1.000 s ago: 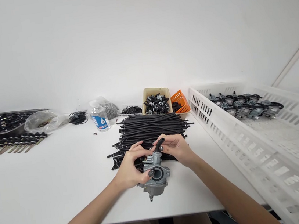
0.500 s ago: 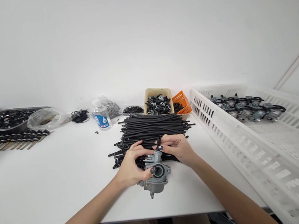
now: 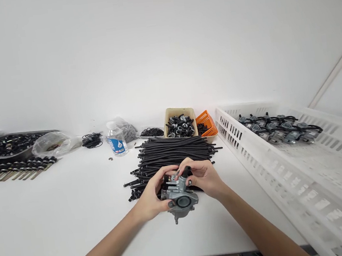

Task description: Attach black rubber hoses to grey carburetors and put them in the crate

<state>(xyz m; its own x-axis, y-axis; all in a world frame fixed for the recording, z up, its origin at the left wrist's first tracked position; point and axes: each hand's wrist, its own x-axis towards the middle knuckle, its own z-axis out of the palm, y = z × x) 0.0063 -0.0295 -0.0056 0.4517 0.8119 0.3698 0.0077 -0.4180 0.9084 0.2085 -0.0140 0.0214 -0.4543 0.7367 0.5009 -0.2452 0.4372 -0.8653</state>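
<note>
A grey metal carburetor [image 3: 181, 200] is held over the near part of the white table. My left hand [image 3: 152, 196] is closed around its left side, thumb in front near the round bore. At the top of the carburetor sits a black rubber cap [image 3: 187, 171], pinched between the thumb and fingers of my right hand [image 3: 204, 177]. Just behind both hands lies a stack of black rubber hoses [image 3: 174, 151], partly hidden by the hands.
On the right stands a long white plastic crate [image 3: 259, 166] with several carburetors [image 3: 281, 127] inside. Behind the hoses are a cream bin [image 3: 195, 118] of small parts and an orange basket [image 3: 210, 122]. A clear bottle [image 3: 116, 140] and a metal tray [image 3: 25, 155] stand to the left.
The carburetor has tipped so its top leans more toward me and to the right. My right fingers have come down lower over the black cap. The camera view has tilted up slightly.
</note>
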